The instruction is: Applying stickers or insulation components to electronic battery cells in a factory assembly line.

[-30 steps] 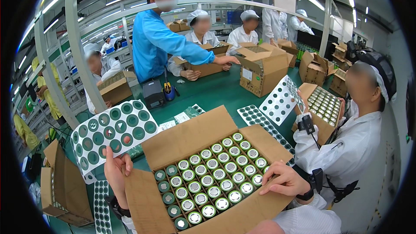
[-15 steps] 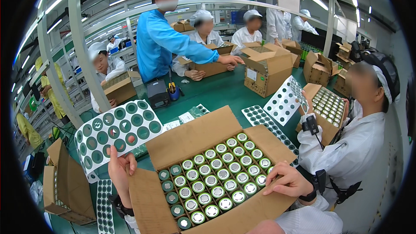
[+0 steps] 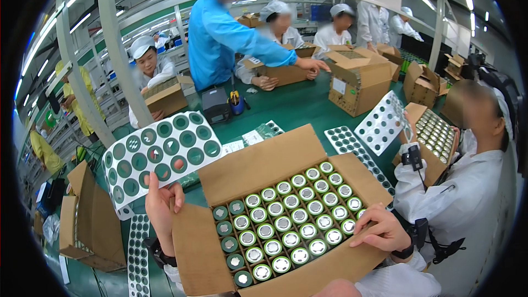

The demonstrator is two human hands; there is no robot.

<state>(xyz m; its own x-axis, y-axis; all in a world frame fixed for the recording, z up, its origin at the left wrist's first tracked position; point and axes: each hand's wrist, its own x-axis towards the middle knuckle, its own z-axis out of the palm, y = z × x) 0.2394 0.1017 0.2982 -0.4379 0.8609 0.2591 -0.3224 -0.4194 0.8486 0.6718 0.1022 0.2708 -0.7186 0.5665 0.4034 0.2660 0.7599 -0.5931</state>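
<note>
A white sheet of round green stickers (image 3: pixel 195 155) is pinched at its lower edge by my left hand (image 3: pixel 163 209), beside the left flap of an open cardboard box (image 3: pixel 258 159). Upright cylindrical battery cells (image 3: pixel 291 238) fill the box in rows, parted by a cardboard grid. Most have bare silver tops with light green rims; those in the left column, and one beside it at the back, carry dark green rings. My right hand (image 3: pixel 385 230) grips the edge of the box's front flap (image 3: pixel 324 268), its fingertips near the cells at the right.
More sticker sheets (image 3: pixel 138 256) lie on the green table (image 3: pixel 294 109). Another open box (image 3: pixel 91 225) stands at left. At right a co-worker (image 3: pixel 462 170) holds a sheet over a box of cells (image 3: pixel 434 136). Across the table, a person in blue (image 3: pixel 220 44) reaches towards a closed-sided carton (image 3: pixel 357 85).
The view has shifted, so the scene sits farther right in the picture. Both hands keep their places on the sheet and the flap.
</note>
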